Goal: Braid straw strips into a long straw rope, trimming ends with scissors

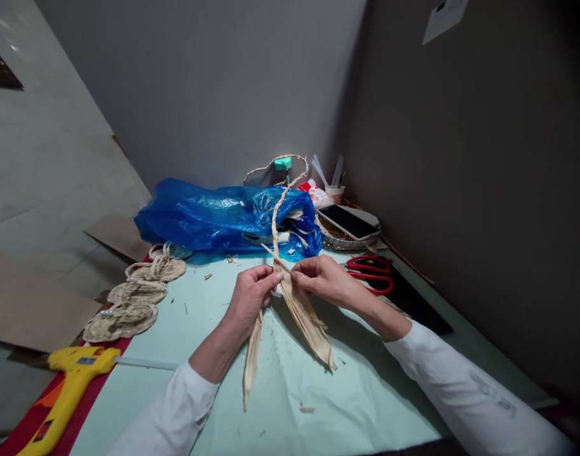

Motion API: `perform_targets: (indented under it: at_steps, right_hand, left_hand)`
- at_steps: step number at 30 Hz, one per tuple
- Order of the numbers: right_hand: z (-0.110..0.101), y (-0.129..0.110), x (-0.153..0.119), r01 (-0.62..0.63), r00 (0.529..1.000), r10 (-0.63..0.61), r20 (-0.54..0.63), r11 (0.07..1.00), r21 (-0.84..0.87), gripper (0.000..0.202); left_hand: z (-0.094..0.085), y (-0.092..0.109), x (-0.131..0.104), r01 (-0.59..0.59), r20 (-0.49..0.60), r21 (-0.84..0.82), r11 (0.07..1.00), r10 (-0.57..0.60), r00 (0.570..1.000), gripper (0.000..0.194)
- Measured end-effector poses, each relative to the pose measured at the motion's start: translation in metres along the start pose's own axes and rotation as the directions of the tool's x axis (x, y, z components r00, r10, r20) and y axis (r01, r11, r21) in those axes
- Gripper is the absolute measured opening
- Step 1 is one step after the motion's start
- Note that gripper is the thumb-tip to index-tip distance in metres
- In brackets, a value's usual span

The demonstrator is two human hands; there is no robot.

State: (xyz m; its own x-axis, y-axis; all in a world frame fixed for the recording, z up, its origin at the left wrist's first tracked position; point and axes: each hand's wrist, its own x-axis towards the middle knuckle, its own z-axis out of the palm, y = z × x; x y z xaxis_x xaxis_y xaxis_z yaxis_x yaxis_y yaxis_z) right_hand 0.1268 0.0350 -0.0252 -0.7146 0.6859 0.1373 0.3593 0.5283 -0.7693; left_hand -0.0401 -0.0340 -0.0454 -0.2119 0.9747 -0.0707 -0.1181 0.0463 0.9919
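On the pale green surface [213, 354], both hands' fingers [281, 277] pinch the husk cord [276, 225] at centre; toward twelve o'clock, a blue bag [199, 215] (crinkled, open-mouthed) holds husk scraps [296, 216]; at one, a cup [335, 193] holds sticks [338, 170].

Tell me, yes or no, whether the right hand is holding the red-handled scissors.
No, the red-handled scissors lie beside the right forearm, while the right hand's fingers pinch the dry leaf strip.
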Motion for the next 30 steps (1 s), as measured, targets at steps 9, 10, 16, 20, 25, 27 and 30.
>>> perform_targets:
  at_steps: [9,10,16,20,25,27,30]
  right_hand:
    - [0.003,-0.008,-0.001,0.014,0.994,-0.032,-0.108,0.988,-0.156,0.023]
    - [0.004,-0.009,-0.001,0.015,0.993,-0.036,-0.11,0.982,-0.186,0.023]
    - [0.014,-0.016,-0.006,-0.044,0.99,-0.013,-0.138,0.913,-0.406,0.027]
    - [0.018,-0.017,-0.008,-0.05,0.99,-0.022,-0.14,0.867,-0.496,0.026]
    - [0.021,-0.015,-0.008,-0.04,0.99,-0.038,-0.132,0.838,-0.544,0.027]
    - [0.023,-0.013,-0.007,-0.036,0.99,-0.048,-0.135,0.829,-0.558,0.026]
    - [0.026,-0.008,-0.006,-0.028,0.988,-0.064,-0.142,0.823,-0.567,0.026]
  left_hand:
    - [0.002,-0.001,0.0,0.002,0.014,-0.021,1.0,-0.002,1.0,0.03]
    - [0.003,0.0,0.0,-0.001,0.022,-0.016,1.0,0.001,1.0,0.03]
    - [0.003,0.0,-0.002,-0.019,0.008,0.065,0.998,0.018,1.0,0.028]
    - [0.002,-0.001,-0.002,-0.025,-0.01,0.11,0.994,0.026,1.0,0.023]
    - [0.001,-0.005,0.0,-0.015,0.025,0.103,0.995,0.012,1.0,0.022]
    - [0.001,-0.007,0.001,-0.018,0.028,0.126,0.992,0.015,0.999,0.022]
    - [0.001,-0.007,0.002,-0.014,0.015,0.149,0.989,0.012,1.0,0.023]
